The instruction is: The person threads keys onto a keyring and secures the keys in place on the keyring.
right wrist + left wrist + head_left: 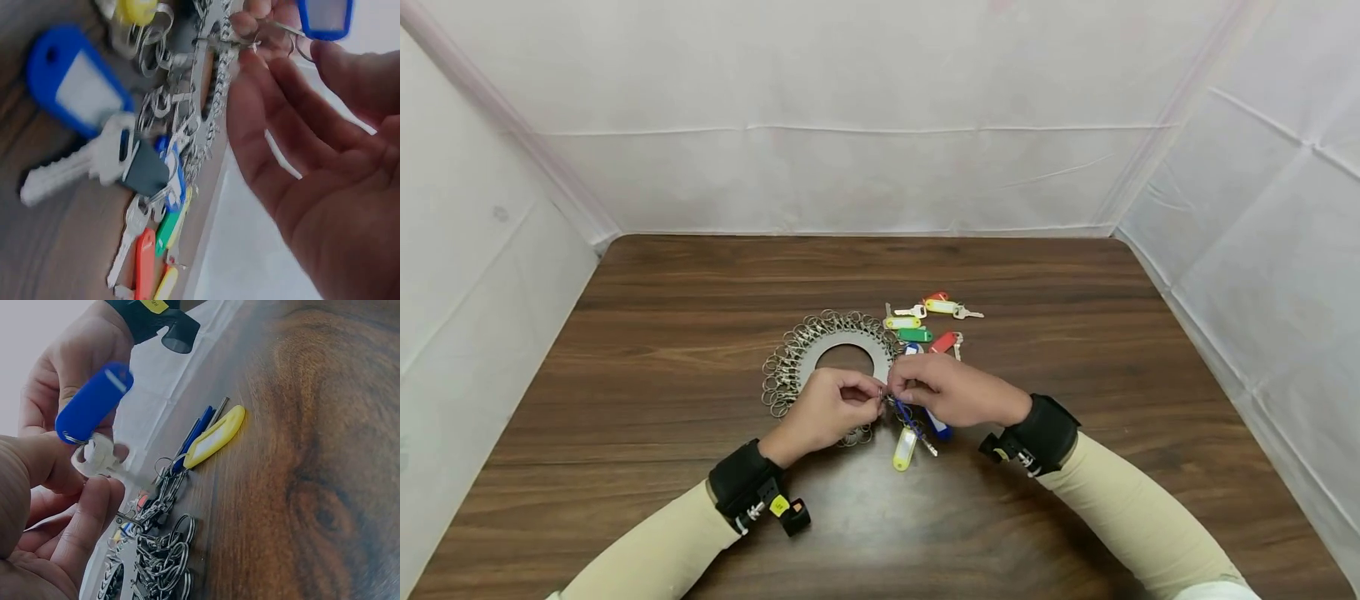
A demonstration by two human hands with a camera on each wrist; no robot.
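Note:
My two hands meet over the near edge of a flat metal ring disc (811, 354) hung with several split key rings (164, 553). My left hand (874, 398) pinches a small silver key (95, 456) that carries a blue tag (94, 403). My right hand (895, 390) pinches the thin ring (282, 29) of that same tag, fingers curled. Below the hands a yellow tag (904, 448) and another blue tag (938, 425) lie on the wooden table (1075, 333), linked to the disc's rings.
A cluster of loose keys with yellow, green and red tags (925, 321) lies just beyond the disc, right of it. A blue-tagged key (78, 81) lies flat near my right hand. White sheet walls (880, 167) enclose the table on three sides.

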